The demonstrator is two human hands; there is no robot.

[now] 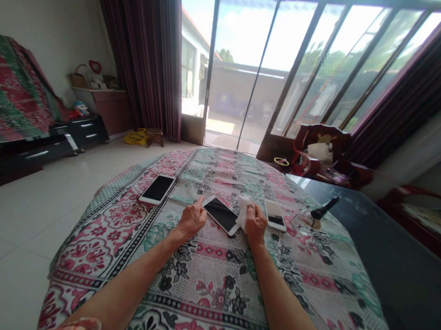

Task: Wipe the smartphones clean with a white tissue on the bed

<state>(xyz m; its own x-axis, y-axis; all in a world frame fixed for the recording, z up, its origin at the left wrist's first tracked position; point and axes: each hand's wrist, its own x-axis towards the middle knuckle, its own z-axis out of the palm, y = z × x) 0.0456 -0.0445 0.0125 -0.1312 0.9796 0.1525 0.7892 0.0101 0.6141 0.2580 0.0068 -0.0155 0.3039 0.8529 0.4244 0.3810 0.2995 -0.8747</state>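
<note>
A white-framed smartphone (220, 215) with a dark screen is slanted in front of me, over the patterned tablecloth. My left hand (192, 219) is closed at its left end, index finger stretched along the corner; the other fingers curl out of sight. At the opposite end, my right hand (256, 223) pinches a crumpled white tissue (243, 212) beside the phone's edge. Farther left lies a larger white device (157, 189) with a black screen, either a big phone or a small tablet. Just right of my right hand is another white smartphone (275, 216), its screen reflecting light.
A clear glass dish (302, 223) with a black-handled object (324, 208) stands on the right of the tablecloth (213, 289). Beyond it is a dark tabletop (379, 249) and a red wooden chair (321, 146). Glass doors (243, 87) and a purple curtain (145, 56) lie ahead.
</note>
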